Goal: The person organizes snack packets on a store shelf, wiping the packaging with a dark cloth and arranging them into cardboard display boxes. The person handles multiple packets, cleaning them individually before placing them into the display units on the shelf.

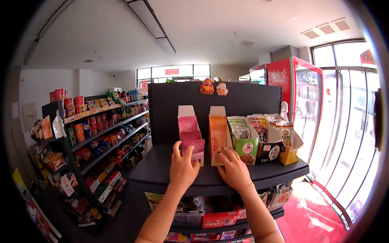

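On the top shelf [164, 170] of a dark display rack stand several open cardboard display boxes of snack packets. My left hand [184, 164] is at the front of the pink box [199, 145], thumb and fingers spread around its sides and touching it. My right hand [232, 165] rests its fingertips on the lower front of the orange box [217, 130]. A gap separates these two boxes. To the right of the orange one stand a green box [249, 145], a black box [269, 150] and a yellow box [288, 155], each with packets inside.
Lower shelves hold a clear plastic tub [188, 217] and a red box [220, 219]. A stocked shelf unit [106, 136] lines the left. Behind the boxes rises a dark back panel [170, 97] with two small figures. A red drinks fridge [279, 74] and windows are at right.
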{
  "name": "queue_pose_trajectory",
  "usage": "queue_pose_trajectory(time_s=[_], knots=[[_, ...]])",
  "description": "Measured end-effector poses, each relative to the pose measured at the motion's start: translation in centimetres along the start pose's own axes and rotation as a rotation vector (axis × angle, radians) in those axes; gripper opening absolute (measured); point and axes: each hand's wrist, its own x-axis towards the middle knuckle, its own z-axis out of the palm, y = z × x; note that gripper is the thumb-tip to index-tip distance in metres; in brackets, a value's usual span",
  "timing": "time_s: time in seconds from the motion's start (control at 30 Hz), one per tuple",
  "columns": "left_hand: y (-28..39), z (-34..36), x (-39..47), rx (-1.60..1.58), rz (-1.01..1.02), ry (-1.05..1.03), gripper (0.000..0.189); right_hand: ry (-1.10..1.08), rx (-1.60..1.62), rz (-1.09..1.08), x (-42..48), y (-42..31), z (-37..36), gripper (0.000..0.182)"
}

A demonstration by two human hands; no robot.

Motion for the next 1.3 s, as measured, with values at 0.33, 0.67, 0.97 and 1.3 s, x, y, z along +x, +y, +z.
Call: queue_pose_trajectory(time_s=[0.33, 0.67, 0.97, 1.3], knots=[[-1.5, 0.7, 0.3, -0.147, 0.007, -0.145, 0.033, -0.083, 0.081, 0.081, 0.3, -0.1, 0.0, 0.048], [-1.7, 0.8, 0.5, -0.346, 0.046, -0.324, 0.048, 0.002, 0.045, 0.026, 0.3, 0.1, 0.2, 0.037], [0.2, 0.1, 0.4, -0.13, 0.312, 0.32, 0.042, 0.277, 0.012, -0.031, -1.0, -0.3, -2.6, 0.049], [13.1, 5.5, -8.8, -0.614, 0.496, 0.232, 0.044, 0.391, -0.502, 0.476, -18.9, 6.3, -23.4, 0.086]])
